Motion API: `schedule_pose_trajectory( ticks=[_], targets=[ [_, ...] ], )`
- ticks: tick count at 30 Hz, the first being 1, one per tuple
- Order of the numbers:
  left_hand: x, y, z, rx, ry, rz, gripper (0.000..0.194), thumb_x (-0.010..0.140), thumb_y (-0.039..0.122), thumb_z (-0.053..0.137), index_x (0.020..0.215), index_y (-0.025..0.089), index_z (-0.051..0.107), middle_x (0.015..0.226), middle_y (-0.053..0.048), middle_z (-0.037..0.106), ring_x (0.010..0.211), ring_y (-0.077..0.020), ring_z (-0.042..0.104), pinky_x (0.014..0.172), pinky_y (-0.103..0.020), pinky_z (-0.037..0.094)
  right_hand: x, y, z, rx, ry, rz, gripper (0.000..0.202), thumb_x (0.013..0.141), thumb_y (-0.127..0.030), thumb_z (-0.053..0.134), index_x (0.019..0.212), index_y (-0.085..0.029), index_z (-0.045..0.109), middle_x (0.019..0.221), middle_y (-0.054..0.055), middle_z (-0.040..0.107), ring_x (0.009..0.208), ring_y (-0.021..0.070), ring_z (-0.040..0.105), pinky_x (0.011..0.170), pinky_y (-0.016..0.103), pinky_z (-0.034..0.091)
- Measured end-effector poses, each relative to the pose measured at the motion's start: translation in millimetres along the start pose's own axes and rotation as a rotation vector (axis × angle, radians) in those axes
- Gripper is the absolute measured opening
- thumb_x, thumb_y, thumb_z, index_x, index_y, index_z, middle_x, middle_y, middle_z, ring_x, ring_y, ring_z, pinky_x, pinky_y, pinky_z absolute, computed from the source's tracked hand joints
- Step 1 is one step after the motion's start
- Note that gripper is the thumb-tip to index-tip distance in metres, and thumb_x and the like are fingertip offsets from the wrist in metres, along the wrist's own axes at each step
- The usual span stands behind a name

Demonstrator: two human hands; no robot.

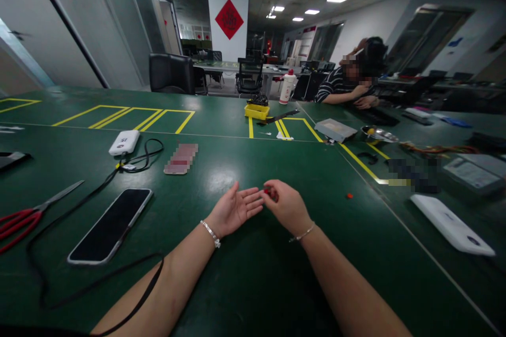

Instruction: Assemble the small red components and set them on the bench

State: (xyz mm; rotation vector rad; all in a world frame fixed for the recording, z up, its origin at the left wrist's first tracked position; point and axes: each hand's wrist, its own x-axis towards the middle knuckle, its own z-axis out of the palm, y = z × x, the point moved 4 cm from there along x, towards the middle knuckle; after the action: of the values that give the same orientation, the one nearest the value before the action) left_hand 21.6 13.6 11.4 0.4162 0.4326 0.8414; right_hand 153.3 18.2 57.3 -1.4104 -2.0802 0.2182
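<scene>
My left hand point(237, 208) is held palm up above the green table point(221, 284), fingers stretched out and nothing lying on the palm. Beside its fingertips, my right hand point(288, 204) is closed in a pinch on a small red object point(267, 191). Fingers cover most of that object, so its kind does not show. To the right on the table lies another small orange-red piece point(350, 196). A pink blurred phone-shaped item point(181, 159) rests beyond my left hand, and a smartphone with a dark screen point(113, 226) lies to the left of my forearm.
Red-handled scissors point(31, 218), a white power bank point(124, 142) and a black cable point(90, 189) occupy the left side. Another white device point(450, 224) lies right. A yellow tray point(256, 111) and a bottle point(287, 88) stand farther back. Another person point(336, 87) sits across the table.
</scene>
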Motion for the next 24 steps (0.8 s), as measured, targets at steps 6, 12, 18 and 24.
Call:
schedule_pose_trajectory(
  ticks=[6,12,18,24],
  targets=[
    [-1.0,0.9,3.7,-0.007,-0.084,-0.017,0.054,0.084,0.050,0.025,0.092,0.007,0.057,0.079,-0.012,0.063,0.074,-0.0149,0.059,0.072,-0.025,0.042,-7.5,-27.6,21.3,-0.042,-0.122,-0.150,0.026,0.074,-0.036,0.056,0.095,-0.021,0.057,0.082,0.003,0.059,0.077,0.0170,0.052,0.070,0.027,0.039],
    [-2.4,1.9,-1.1,0.053,-0.076,-0.014,0.034,0.082,0.027,0.039,0.107,0.008,0.050,0.116,-0.017,0.053,0.108,-0.0226,0.049,0.092,-0.033,0.036,3.1,58.8,-26.9,-0.249,0.064,0.177,0.037,0.082,-0.037,0.038,0.108,-0.017,0.054,0.091,0.008,0.057,0.084,0.0200,0.052,0.072,0.031,0.040],
    [-5.7,0.7,0.5,0.125,-0.148,-0.024,0.049,0.067,-0.002,0.040,0.115,0.008,0.045,0.127,-0.015,0.044,0.115,-0.0226,0.044,0.095,-0.032,0.035,-34.1,185.4,-79.9,-0.585,0.028,0.760,0.046,0.074,-0.019,0.041,0.119,-0.016,0.048,0.115,0.018,0.048,0.103,0.0303,0.046,0.078,0.042,0.039],
    [-8.6,0.5,3.4,0.151,-0.177,-0.037,0.049,0.067,-0.003,0.042,0.115,0.007,0.045,0.129,-0.018,0.041,0.115,-0.0239,0.044,0.094,-0.029,0.036,-40.2,193.1,-78.8,-0.533,-0.094,0.897,0.035,0.066,-0.011,0.043,0.093,-0.017,0.064,0.096,0.014,0.060,0.086,0.0273,0.057,0.067,0.036,0.045]
  ],
)
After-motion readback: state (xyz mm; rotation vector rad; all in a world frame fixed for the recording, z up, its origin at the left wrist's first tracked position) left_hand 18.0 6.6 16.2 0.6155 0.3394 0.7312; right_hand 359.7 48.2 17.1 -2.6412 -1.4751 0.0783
